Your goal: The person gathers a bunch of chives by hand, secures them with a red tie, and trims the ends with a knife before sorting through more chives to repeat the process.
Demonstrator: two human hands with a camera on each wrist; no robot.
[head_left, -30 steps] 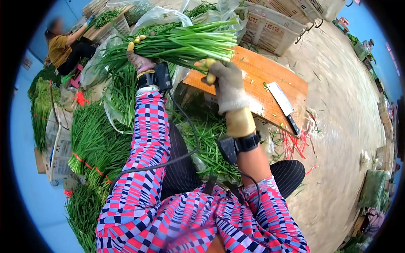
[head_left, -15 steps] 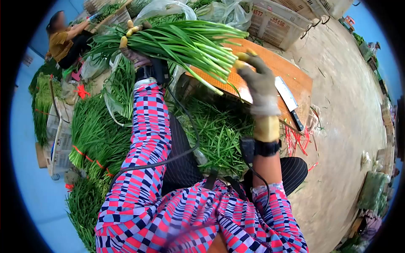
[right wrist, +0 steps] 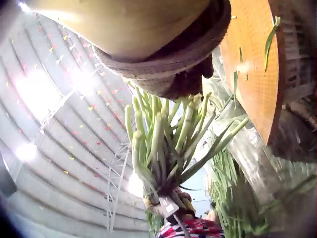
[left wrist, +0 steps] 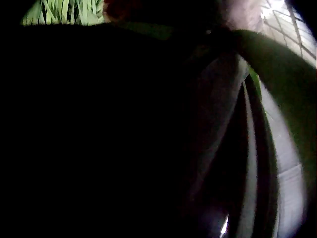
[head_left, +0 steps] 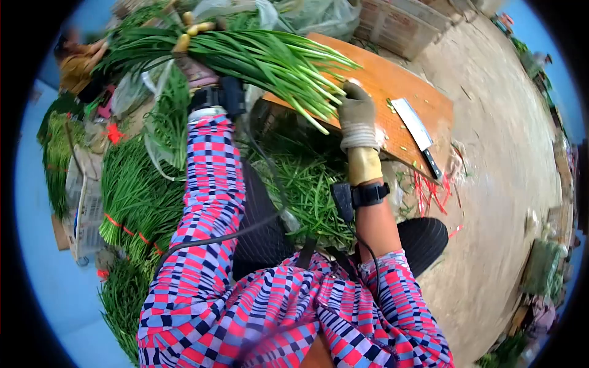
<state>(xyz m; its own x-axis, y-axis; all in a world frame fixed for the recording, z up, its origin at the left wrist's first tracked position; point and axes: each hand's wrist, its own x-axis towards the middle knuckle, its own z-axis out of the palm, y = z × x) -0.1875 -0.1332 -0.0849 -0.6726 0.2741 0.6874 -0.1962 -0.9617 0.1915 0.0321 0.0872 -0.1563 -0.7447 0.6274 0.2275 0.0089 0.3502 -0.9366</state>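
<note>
My gloved left hand (head_left: 195, 70) grips a thick bunch of garlic chives (head_left: 264, 58) around its leafy part, yellow fingertips curled over the top. The pale stem ends fan out to the right, above the near edge of an orange board (head_left: 392, 80). At those ends is my gloved right hand (head_left: 357, 110), its fingertips turned away from the head camera; I cannot tell if they pinch a stem. From the right wrist, the cut stem ends (right wrist: 158, 129) show right beside the glove. The left wrist view is mostly dark.
A cleaver (head_left: 412, 126) lies on the board's right part among green scraps. Loose leaves (head_left: 313, 196) pile up between my legs. Tied chive bundles (head_left: 138, 196) stand at left, red ties (head_left: 432, 196) lie right, a plastic crate (head_left: 392, 27) stands behind, and another person (head_left: 76, 64) sits far left.
My right hand moved from the stem ends out to the right, then came back to them. The bunch tilted, stem ends dropping toward me, while my left hand kept its grip.
</note>
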